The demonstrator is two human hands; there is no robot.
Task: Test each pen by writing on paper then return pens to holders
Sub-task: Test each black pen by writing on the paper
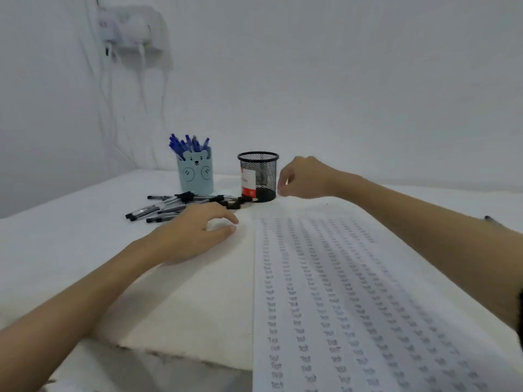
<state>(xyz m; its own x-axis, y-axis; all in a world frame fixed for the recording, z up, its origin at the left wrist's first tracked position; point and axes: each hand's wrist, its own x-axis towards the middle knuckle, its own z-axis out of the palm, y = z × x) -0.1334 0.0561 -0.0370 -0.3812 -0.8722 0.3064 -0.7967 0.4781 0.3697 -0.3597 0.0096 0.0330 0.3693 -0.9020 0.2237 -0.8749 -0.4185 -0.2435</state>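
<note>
Neither grip holds a pen: our left hand (195, 232) rests palm-down on the table (70, 250) with its fingers loosely spread, just in front of the loose black pens (169, 206) scattered there. Our right hand (304, 178) hangs just beside the black mesh holder (258, 176), fingers curled downward; we cannot tell whether they pinch anything. A red and white label shows through the mesh, its print too small to read. To the left of that cup stands the blue bear holder (195, 174), packed with blue pens (188, 144). A long paper (353, 292) runs toward us, covered in columns of the handwritten word "Test". On the wall behind, a white power strip (127, 26) trails cables.
</note>
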